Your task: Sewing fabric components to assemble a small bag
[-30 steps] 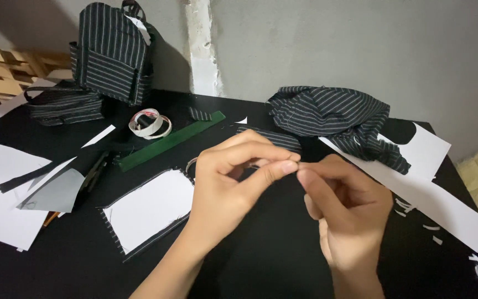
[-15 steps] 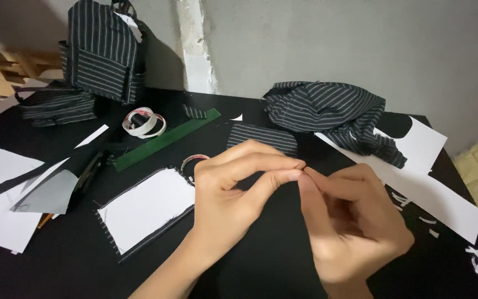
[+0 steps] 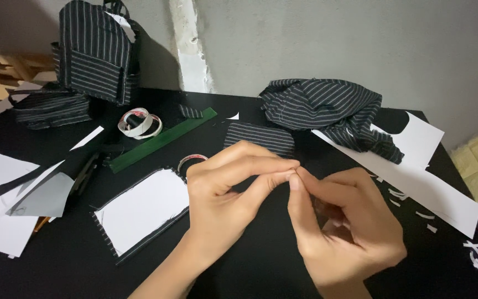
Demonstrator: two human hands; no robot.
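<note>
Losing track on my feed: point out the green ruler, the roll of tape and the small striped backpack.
green ruler (image 3: 161,140), head view, middle of the strip.
roll of tape (image 3: 139,123), head view, its white band.
small striped backpack (image 3: 96,51), head view, front panel.

Two bare hands, left (image 3: 225,191) and right (image 3: 344,230); one striped fabric backpack (image 3: 96,50); one long green ruler (image 3: 162,140); one crumpled striped cloth (image 3: 327,108).

below my left hand (image 3: 222,205): bare black table (image 3: 261,266), open | left of it: white-faced panel (image 3: 142,210) just beside, green strip (image 3: 161,141) beyond | ahead of my fingertips: striped pad (image 3: 258,137) near, crumpled striped cloth (image 3: 327,108) farther | right of my right hand (image 3: 344,232): white paper sheet (image 3: 416,188), paper scraps (image 3: 416,213)
</note>
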